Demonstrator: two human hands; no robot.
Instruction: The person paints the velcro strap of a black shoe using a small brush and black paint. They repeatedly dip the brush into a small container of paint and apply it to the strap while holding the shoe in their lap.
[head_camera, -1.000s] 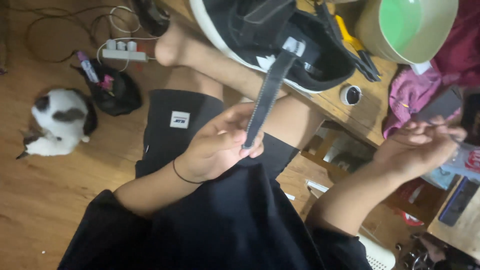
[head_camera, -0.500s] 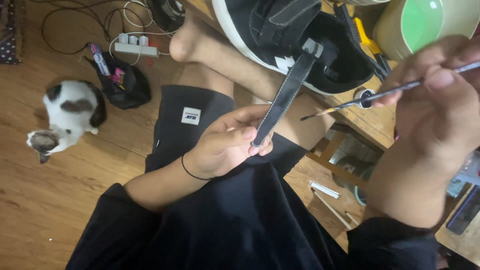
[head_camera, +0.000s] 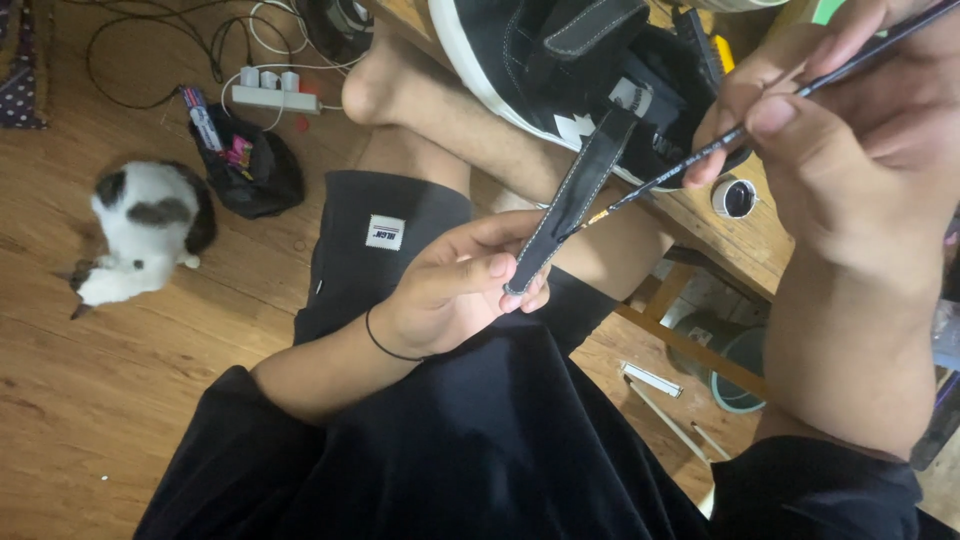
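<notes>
The long black stitched shoe strap (head_camera: 572, 205) is running diagonally at frame centre, its lower end being pinched by the left hand (head_camera: 455, 290), while the right hand (head_camera: 860, 130) is gripping a thin black brush (head_camera: 720, 145) touching its middle.

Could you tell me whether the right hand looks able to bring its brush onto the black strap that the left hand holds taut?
Probably yes: the right hand holds the brush, its tip at the strap, with nothing between.

Warm dim indoor light, soft shadows, slight motion blur, near forearm out of focus
</notes>
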